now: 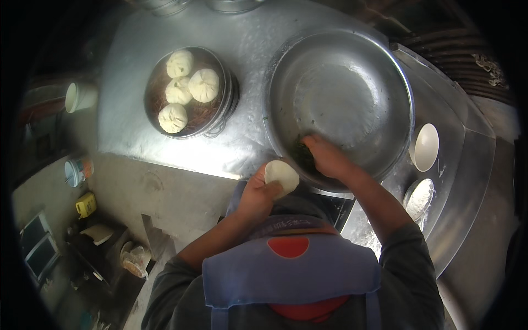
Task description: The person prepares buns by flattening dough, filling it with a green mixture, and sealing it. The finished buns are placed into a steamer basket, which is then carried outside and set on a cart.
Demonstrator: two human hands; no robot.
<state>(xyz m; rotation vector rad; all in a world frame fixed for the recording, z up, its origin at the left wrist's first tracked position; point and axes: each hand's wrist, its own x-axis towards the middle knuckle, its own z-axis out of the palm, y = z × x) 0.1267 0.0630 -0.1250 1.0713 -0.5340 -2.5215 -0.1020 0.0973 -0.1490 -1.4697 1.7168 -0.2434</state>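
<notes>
My left hand holds a round, flat dough wrapper by its edge, thumb on top, just outside the near rim of a large steel basin. Inside that basin my right hand reaches down to a small heap of dark green chopped filling by the near left wall. Its fingertips are partly hidden, so whether they grip anything is unclear. To the left, a round steamer tray carries several pleated buns on a brown, straw-like liner.
A pale bowl and a dish of white flour stand right of the basin on a metal surface. The steel table has its near left edge beside me. On the lower left are a yellow jug and a blue-white bucket.
</notes>
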